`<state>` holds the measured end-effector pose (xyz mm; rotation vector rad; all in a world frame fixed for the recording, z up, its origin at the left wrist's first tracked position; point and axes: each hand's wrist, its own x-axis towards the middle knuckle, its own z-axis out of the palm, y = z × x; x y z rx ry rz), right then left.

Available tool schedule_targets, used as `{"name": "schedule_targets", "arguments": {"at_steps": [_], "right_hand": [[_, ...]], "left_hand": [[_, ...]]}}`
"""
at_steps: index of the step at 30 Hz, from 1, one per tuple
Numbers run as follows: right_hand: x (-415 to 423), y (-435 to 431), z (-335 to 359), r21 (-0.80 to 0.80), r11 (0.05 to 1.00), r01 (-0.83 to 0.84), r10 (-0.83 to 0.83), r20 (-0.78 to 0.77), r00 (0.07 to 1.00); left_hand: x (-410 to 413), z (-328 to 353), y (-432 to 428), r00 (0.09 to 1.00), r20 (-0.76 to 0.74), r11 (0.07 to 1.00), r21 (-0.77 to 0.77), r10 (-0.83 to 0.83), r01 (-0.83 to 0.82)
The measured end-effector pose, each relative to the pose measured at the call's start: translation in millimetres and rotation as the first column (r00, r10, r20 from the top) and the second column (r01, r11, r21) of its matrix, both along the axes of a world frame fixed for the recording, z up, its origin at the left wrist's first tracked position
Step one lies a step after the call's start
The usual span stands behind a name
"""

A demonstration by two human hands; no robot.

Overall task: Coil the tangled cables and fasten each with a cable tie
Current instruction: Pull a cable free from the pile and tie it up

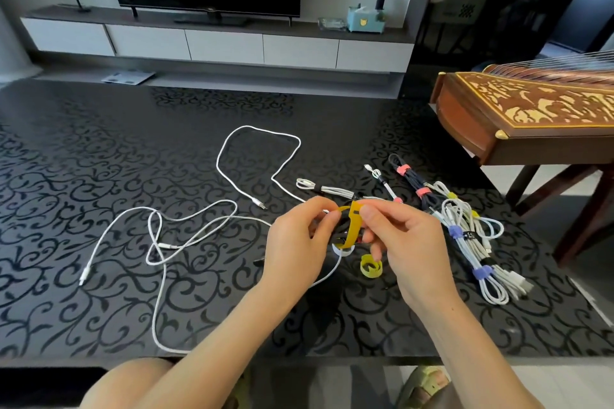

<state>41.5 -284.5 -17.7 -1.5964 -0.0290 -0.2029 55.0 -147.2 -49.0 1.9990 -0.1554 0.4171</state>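
Pinching an orange tie point(353, 226) between them, both hands are raised just over the worktop point(99, 159). The left hand point(297, 239) curls its fingers round the tie's lower loop and something dark under it that I cannot make out. The right hand point(403, 239) nips the tie's upper end between thumb and forefinger. A rolled green tie point(371, 265) lies near the right fingers. A loose white cable point(260, 203) loops behind the hands, and a second cable point(84, 276) sprawls left. A tied white bundle point(475, 252) and a black bundle point(417, 184) lie to the right.
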Motion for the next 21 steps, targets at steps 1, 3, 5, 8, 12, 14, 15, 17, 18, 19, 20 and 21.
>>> {"name": "schedule_targets", "arguments": {"at_steps": [1, 3, 5, 8, 12, 14, 15, 17, 18, 19, 20, 21], "right_hand": [[0, 0, 0, -0.001, 1.0, 0.01, -0.01, -0.003, 1.0], [0, -2, 1, -0.006, 1.0, 0.022, -0.022, -0.004, 1.0], [-1, -2, 2, 0.015, 1.0, 0.022, -0.022, -0.012, 1.0], [-2, -1, 4, 0.027, 1.0, 0.0, 0.001, -0.032, 0.999], [-2, -2, 1, 0.01, 1.0, 0.008, -0.007, -0.066, 0.998], [-1, -3, 1, -0.003, 1.0, 0.014, -0.014, -0.084, 0.996], [0, -3, 0, -0.004, 1.0, 0.011, -0.011, -0.088, 0.996], [-1, -2, 1, -0.016, 1.0, -0.012, 0.01, -0.089, 0.996], [-2, -1, 1, -0.035, 0.999, -0.028, 0.025, -0.09, 0.996], [-3, -1, 0, -0.057, 0.998, -0.038, 0.032, -0.093, 0.995], [-3, -1, -1, -0.082, 0.996, -0.039, 0.031, -0.095, 0.995], [-3, -1, -1, -0.101, 0.994, -0.033, 0.022, -0.102, 0.994]], "left_hand": [[-1, -1, 0, 1.0, 0.026, 1.0, 0.0, -0.004, 0.004], [-2, -2, 0, 0.995, 0.099, 1.0, 0.018, -0.019, 0.018], [-2, -3, 0, 0.985, 0.165, 0.998, 0.054, -0.044, 0.035], [0, -7, 1, 0.977, 0.203, 0.995, 0.081, -0.069, 0.053], [1, -11, 0, 0.97, 0.227, 0.991, 0.115, -0.089, 0.064], [0, -12, 0, 0.957, 0.269, 0.989, 0.13, -0.108, 0.075], [0, -13, 0, 0.951, 0.285, 0.987, 0.138, -0.121, 0.084], [0, -13, 0, 0.95, 0.287, 0.988, 0.127, -0.124, 0.091], [0, -13, 0, 0.952, 0.281, 0.989, 0.119, -0.118, 0.087], [0, -13, 0, 0.954, 0.279, 0.99, 0.119, -0.111, 0.08], [0, -13, 0, 0.954, 0.282, 0.989, 0.126, -0.105, 0.072], [0, -13, 0, 0.952, 0.29, 0.989, 0.135, -0.103, 0.066]]}}
